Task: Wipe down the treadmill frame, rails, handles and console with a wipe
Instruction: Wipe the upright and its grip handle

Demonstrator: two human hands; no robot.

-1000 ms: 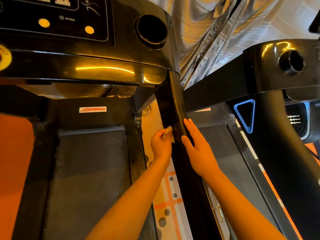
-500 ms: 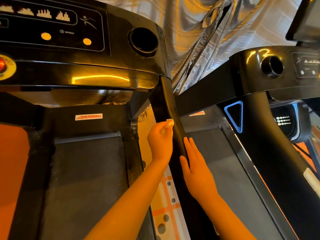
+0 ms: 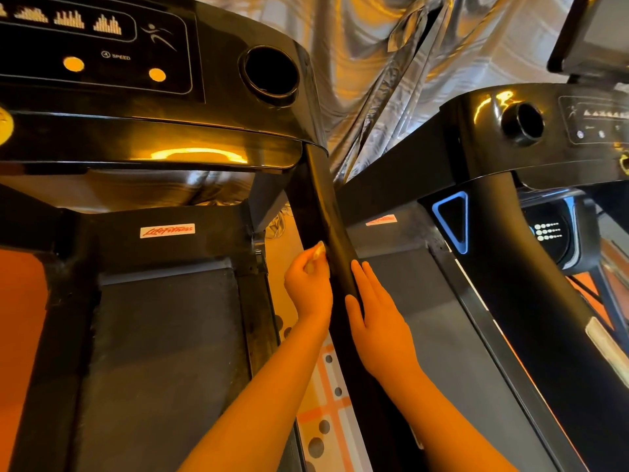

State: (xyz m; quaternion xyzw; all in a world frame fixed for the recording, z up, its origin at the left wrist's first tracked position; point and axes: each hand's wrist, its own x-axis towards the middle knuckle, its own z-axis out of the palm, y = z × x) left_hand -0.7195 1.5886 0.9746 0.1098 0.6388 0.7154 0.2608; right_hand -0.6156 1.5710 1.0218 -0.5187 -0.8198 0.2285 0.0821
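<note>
In the head view, the left hand [image 3: 308, 284] pinches a small pale wipe [image 3: 319, 250] against the left face of the black treadmill upright [image 3: 321, 206] below the console [image 3: 211, 131], while the right hand [image 3: 379, 321] lies flat, fingers straight, on its right side.

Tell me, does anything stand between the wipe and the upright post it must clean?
Nothing visible does. The left hand holds the wipe against the upright post. The right hand lies flat on the post's other side, clear of the wipe.
</note>
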